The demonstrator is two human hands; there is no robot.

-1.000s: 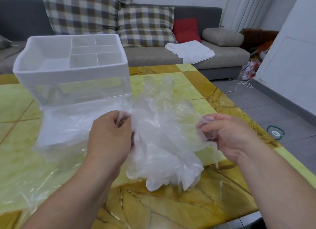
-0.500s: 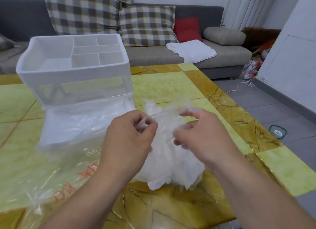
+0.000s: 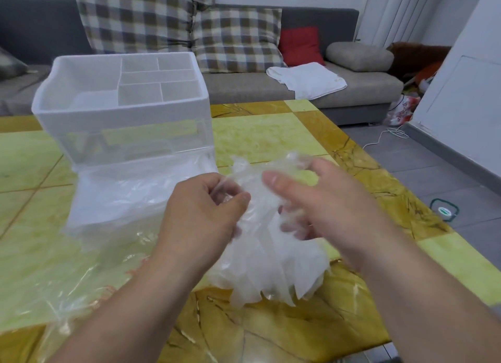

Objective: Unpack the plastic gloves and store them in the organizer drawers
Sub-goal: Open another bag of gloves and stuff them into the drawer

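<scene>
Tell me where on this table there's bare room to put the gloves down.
Bare: the green tabletop right of the organizer, and the marbled strip nearer than the gloves. Crowded: the clear bag sprawls from the organizer to the left hand.

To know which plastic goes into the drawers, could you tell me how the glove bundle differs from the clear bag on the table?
The glove bundle is milky white and bunched; the clear bag is see-through and lies spread flat. The glove bundle is gripped by the left hand and right hand; the clear bag rests on the table to its left, in neither hand. Both are thin, crinkled plastic.
</scene>
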